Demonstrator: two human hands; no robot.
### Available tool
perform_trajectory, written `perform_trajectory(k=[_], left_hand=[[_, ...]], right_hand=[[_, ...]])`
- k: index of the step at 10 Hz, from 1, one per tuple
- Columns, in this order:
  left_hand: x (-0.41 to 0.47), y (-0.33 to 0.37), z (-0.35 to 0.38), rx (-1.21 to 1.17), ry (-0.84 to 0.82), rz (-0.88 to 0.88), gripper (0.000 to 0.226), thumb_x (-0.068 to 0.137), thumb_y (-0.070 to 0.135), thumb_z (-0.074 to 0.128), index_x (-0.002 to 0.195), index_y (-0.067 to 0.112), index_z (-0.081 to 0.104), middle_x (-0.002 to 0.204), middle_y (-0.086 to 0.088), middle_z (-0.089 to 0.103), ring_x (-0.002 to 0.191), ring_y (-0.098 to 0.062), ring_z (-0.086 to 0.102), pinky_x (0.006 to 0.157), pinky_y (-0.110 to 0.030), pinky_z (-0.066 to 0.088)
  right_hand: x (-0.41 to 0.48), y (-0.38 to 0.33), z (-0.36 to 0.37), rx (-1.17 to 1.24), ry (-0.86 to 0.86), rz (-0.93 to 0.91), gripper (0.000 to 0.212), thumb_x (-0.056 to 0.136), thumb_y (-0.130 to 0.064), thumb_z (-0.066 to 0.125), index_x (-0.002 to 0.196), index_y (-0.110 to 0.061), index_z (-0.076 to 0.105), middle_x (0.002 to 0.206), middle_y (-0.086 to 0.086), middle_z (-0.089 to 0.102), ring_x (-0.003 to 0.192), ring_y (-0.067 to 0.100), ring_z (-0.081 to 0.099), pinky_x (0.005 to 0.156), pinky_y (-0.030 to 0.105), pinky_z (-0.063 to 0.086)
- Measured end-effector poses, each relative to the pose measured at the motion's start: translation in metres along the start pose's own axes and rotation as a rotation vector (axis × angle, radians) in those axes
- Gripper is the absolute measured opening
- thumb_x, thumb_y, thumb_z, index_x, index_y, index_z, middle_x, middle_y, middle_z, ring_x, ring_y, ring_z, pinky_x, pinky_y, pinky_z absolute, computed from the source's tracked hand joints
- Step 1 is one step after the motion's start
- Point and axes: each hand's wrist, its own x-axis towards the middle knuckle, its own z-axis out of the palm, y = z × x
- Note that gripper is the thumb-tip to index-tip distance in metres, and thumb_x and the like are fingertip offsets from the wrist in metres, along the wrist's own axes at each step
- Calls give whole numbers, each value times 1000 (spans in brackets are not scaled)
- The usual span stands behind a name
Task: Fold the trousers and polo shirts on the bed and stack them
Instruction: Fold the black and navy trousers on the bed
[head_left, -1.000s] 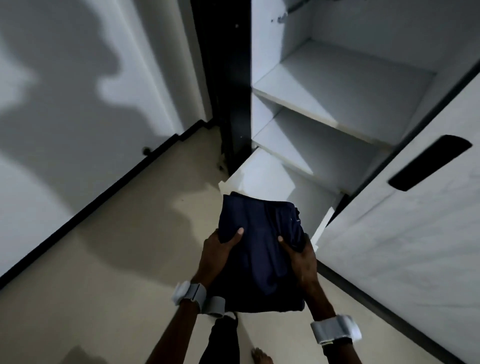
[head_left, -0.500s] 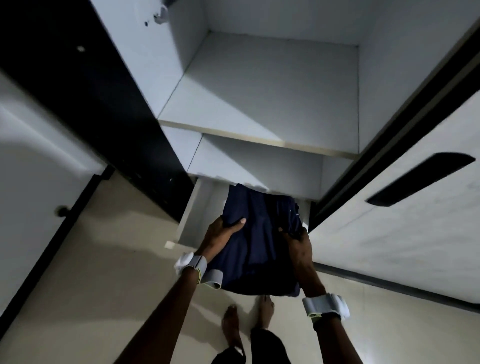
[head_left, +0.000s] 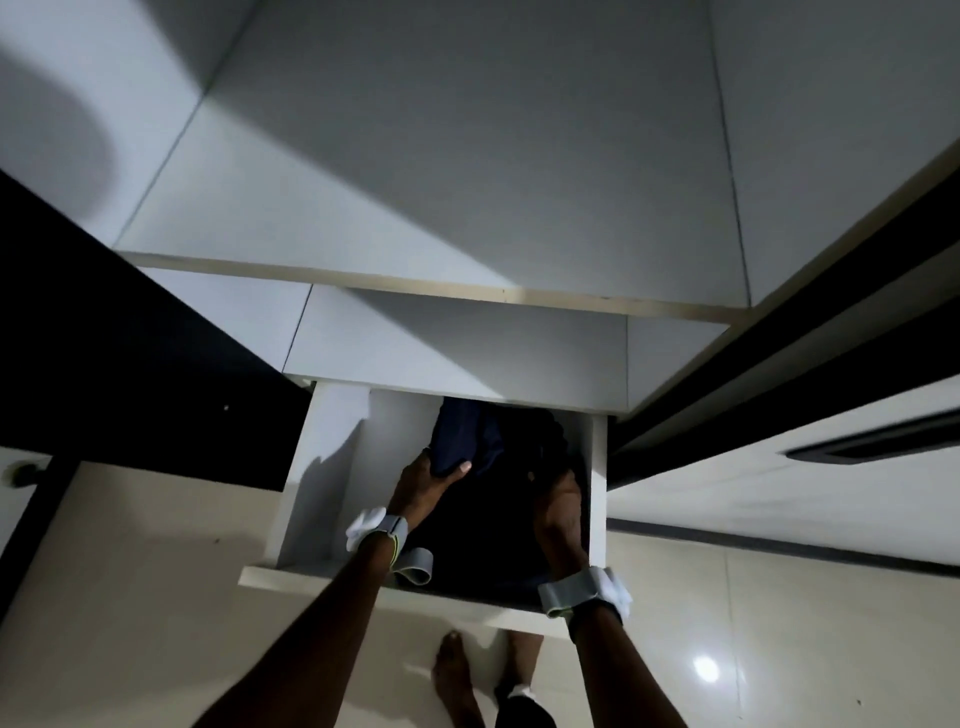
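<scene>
A stack of folded dark navy clothes (head_left: 498, 483) sits low inside the open white drawer (head_left: 322, 467) at the bottom of the wardrobe. My left hand (head_left: 426, 478) grips the stack's left edge, with the thumb on top of the cloth. My right hand (head_left: 563, 504) is on the stack's right side, its fingers lost in the dark fabric. Both wrists carry grey bands. The far end of the stack is hidden under the shelf above.
White wardrobe shelves (head_left: 467, 291) stand above the drawer. A sliding door with a dark recessed handle (head_left: 872, 441) is at the right. A black panel (head_left: 130, 364) lies at the left. My bare feet (head_left: 457, 680) stand on the beige floor in front of the drawer.
I have stepped up to the wardrobe and bent down. Both hands have lowered the navy stack from in front of the drawer down into it.
</scene>
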Motion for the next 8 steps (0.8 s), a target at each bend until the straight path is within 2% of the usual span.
perform_trajectory(k=[1, 2, 3, 4, 5, 6, 7, 8], left_hand=[[7, -5, 11, 67, -128, -33, 104, 68, 65, 80, 152, 22, 36, 139, -9, 63, 125, -34, 61, 98, -35, 49], [10, -11, 20, 151, -144, -40, 114, 69, 48, 81, 160, 16, 20, 148, -17, 55, 131, -39, 57, 104, -39, 47], [19, -17, 25, 202, -158, -75, 120, 72, 49, 81, 164, 17, 10, 151, -19, 51, 131, -41, 56, 107, -42, 48], [21, -15, 31, 227, -215, -88, 114, 83, 36, 84, 164, 14, 8, 150, -21, 51, 132, -40, 56, 106, -36, 47], [14, -2, 37, 160, -78, -17, 106, 79, 11, 86, 161, 13, 20, 149, -20, 52, 136, -38, 53, 109, -33, 44], [13, -13, 38, 98, 73, 8, 121, 69, 5, 89, 164, 23, 17, 152, -16, 45, 138, -36, 49, 115, -42, 44], [-3, -17, 34, 135, 33, -4, 109, 83, 8, 80, 161, 41, 11, 146, -16, 46, 130, -40, 56, 103, -42, 51], [-18, -19, 36, 234, -53, -38, 95, 93, 14, 68, 164, 37, 10, 149, -11, 41, 127, -41, 57, 96, -40, 47]], right_hand=[[5, 34, 6, -596, 317, -425, 39, 110, -9, 39, 148, -10, 46, 104, -4, 80, 87, 0, 73, 92, 3, 47], [14, 43, 26, -710, 216, -363, 52, 108, 3, 33, 158, -9, 27, 137, 31, 60, 123, 42, 63, 117, 41, 38], [14, 23, 23, -841, 88, -297, 70, 106, -9, 42, 164, -5, 2, 137, 26, 54, 118, 38, 62, 99, 41, 48], [12, 21, 27, -883, 191, -285, 76, 102, -10, 49, 165, -9, 7, 125, 26, 60, 89, 34, 71, 75, 40, 55], [12, 23, 29, -898, 196, -323, 81, 95, -7, 60, 164, -11, 17, 115, 26, 64, 78, 34, 71, 60, 39, 54], [10, 19, 29, -943, 221, -377, 77, 88, -13, 63, 159, -8, 33, 141, 35, 52, 114, 47, 65, 77, 48, 59], [0, 11, 21, -1086, 137, -550, 68, 83, -20, 65, 148, -7, 52, 152, 34, 44, 132, 54, 50, 103, 60, 48], [-6, 40, 20, -1129, -83, -477, 53, 110, -24, 38, 159, -5, 30, 166, 26, 21, 146, 43, 41, 112, 46, 43]])
